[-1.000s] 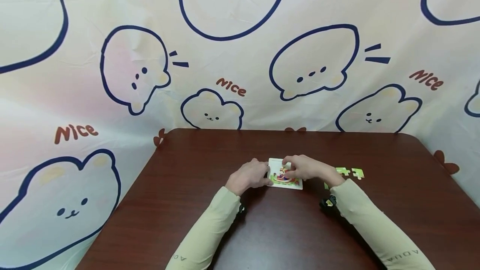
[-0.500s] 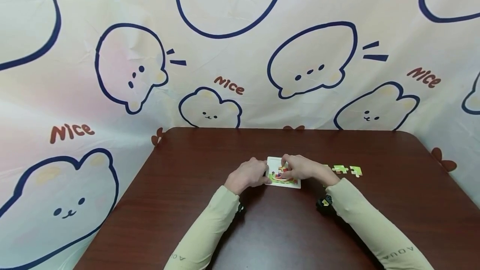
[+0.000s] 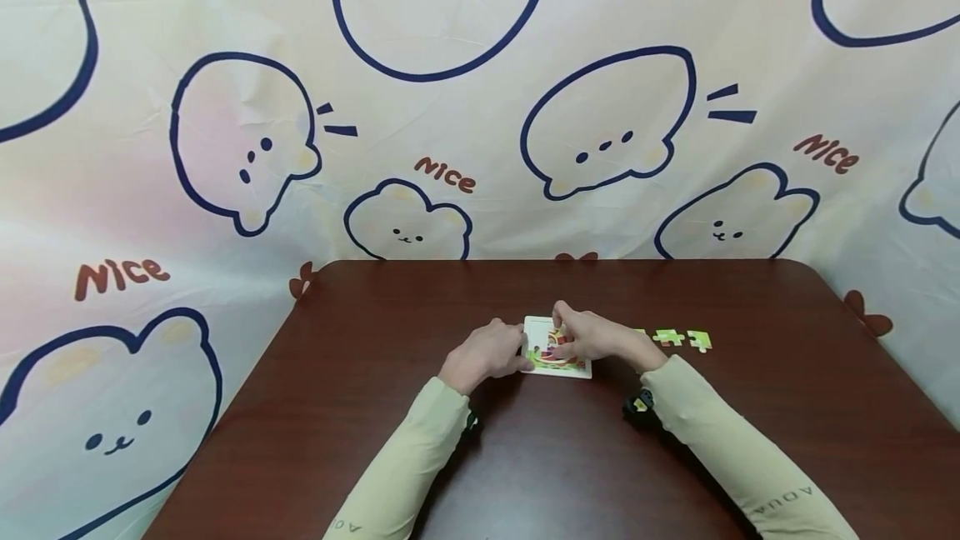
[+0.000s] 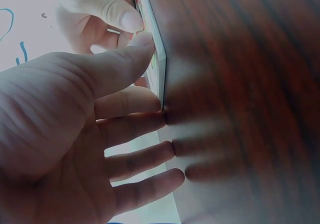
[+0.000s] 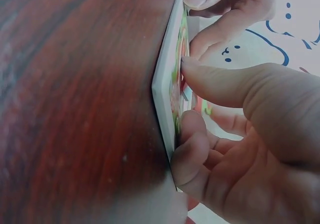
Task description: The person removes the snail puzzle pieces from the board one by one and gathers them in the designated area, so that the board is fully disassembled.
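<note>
Right grip (image 3: 596,335) slightly raised, hold unclear, left grip (image 3: 482,354) pinching one puzzle board (image 3: 537,326), three loose pieces (image 3: 668,337)

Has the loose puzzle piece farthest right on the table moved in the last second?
No. In the head view, the rightmost loose puzzle piece keeps its place against the far edge of the table; both just appear farther left.

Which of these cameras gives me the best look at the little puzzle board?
The head view: it looks down onto the puzzle board, so its white border and colourful picture show, though the right hand covers part. Both wrist views are closer but nearly edge-on, showing mainly its pale rim and slivers of picture.
</note>
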The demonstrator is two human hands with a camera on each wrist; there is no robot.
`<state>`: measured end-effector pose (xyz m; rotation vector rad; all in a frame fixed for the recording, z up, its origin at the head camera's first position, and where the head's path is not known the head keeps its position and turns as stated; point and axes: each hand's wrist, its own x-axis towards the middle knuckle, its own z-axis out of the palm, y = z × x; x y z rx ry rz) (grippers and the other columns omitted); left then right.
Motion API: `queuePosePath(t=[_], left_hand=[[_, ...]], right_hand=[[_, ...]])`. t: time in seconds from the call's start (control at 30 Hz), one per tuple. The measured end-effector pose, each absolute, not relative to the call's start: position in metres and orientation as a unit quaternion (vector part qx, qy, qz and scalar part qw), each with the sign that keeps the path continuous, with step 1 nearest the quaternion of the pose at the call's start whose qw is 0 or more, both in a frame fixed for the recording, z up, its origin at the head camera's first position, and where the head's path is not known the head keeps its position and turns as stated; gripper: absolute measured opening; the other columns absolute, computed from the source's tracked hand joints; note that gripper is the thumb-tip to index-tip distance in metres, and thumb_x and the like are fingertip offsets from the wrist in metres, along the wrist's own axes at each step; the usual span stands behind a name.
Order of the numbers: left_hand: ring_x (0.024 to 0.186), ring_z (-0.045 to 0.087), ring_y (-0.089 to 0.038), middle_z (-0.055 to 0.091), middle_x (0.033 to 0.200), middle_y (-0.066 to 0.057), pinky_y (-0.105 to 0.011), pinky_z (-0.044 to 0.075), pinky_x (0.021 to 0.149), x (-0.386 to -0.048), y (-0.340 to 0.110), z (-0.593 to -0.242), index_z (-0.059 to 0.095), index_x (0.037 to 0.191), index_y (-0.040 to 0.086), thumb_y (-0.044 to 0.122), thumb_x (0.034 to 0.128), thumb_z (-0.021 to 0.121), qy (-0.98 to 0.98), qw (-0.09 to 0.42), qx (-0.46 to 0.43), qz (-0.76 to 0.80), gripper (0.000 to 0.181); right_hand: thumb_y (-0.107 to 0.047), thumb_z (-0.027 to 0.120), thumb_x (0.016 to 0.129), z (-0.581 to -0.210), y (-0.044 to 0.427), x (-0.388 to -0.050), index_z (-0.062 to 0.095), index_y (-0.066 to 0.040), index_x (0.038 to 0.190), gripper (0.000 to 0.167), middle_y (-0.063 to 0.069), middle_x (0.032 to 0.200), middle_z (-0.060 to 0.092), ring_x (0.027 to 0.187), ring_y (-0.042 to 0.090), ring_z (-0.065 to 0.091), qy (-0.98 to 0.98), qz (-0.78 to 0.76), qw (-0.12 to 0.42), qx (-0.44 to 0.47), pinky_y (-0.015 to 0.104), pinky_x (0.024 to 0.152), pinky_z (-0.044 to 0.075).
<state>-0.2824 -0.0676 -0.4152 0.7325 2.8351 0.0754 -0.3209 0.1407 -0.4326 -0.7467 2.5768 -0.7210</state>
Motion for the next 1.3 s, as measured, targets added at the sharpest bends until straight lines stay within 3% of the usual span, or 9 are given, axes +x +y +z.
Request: queuePosePath(t=[0.53, 0.9, 1.1, 1.3], left_hand=[[0.068, 0.050, -0.013, 0.056, 0.077, 0.005, -0.025, 0.042, 0.056, -0.282, -0.071, -0.418, 0.068, 0.085, 0.018, 0.041, 0.0893, 0.070, 0.959, 0.085, 0.270, 0.019, 0.024], [0.060, 0.048, -0.011, 0.054, 0.076, 0.005, -0.023, 0.039, 0.051, -0.281, -0.074, -0.417, 0.064, 0.077, 0.018, 0.040, 0.0884, 0.072, 0.959, 0.081, 0.269, 0.035, 0.026], [0.064, 0.050, -0.011, 0.054, 0.080, 0.006, -0.023, 0.041, 0.054, -0.281, -0.073, -0.417, 0.063, 0.075, 0.019, 0.040, 0.0885, 0.072, 0.958, 0.073, 0.276, 0.029, 0.027], [0.067, 0.050, -0.012, 0.055, 0.085, 0.007, -0.023, 0.041, 0.055, -0.280, -0.072, -0.416, 0.065, 0.076, 0.020, 0.040, 0.0883, 0.072, 0.958, 0.073, 0.277, 0.031, 0.024]], right_hand=[[-0.018, 0.069, 0.092, -0.431, 0.138, -0.317, 0.033, -0.011, 0.106, 0.040, -0.002, 0.067, 0.040, 0.057, 0.013, 0.039, 0.910, -0.257, 0.164, -0.282, 0.026, 0.055, 0.033], [-0.011, 0.060, 0.097, -0.420, 0.138, -0.314, 0.037, -0.013, 0.103, 0.024, 0.001, 0.075, 0.043, 0.059, 0.013, 0.042, 0.900, -0.278, 0.139, -0.306, 0.027, 0.057, 0.038], [-0.015, 0.060, 0.097, -0.408, 0.150, -0.308, 0.039, -0.012, 0.105, 0.023, 0.001, 0.075, 0.045, 0.060, 0.013, 0.041, 0.905, -0.271, 0.100, -0.311, 0.027, 0.058, 0.038], [-0.016, 0.060, 0.098, -0.402, 0.171, -0.299, 0.039, -0.015, 0.106, 0.022, 0.002, 0.081, 0.050, 0.064, 0.013, 0.052, 0.909, -0.274, 0.098, -0.297, 0.029, 0.058, 0.046]])
